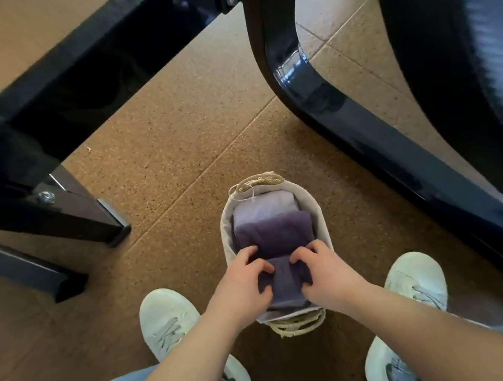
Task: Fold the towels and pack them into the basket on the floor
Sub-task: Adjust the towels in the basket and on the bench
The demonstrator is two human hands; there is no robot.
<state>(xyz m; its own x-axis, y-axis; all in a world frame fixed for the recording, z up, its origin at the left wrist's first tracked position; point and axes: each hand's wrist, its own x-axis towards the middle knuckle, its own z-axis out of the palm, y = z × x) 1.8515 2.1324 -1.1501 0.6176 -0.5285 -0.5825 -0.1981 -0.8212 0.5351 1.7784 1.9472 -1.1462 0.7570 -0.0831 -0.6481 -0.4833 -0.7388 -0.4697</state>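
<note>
Fingers (249, 253) of the left hand (243, 286) and right hand (328, 277) are curled tight on a dark towel (287, 284), held at the 6 o'clock end of the basket (225, 228) on the floor (173, 170). Beyond it a purple towel (274, 234) is packed, then a lilac towel (263, 210) at 12 o'clock.

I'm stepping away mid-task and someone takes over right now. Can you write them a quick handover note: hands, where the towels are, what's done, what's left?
Left hand: grips the left side of the dark purple towel, fingers curled onto it.
Right hand: grips the right side of the same towel.
Basket: on the cork floor, with a folded lavender towel at its far end and a folded purple towel in the middle.
Done: two towels packed; the third is folded and sits at the basket's near end.
Left: seat the third towel and let go. No other towels are in view.
</note>
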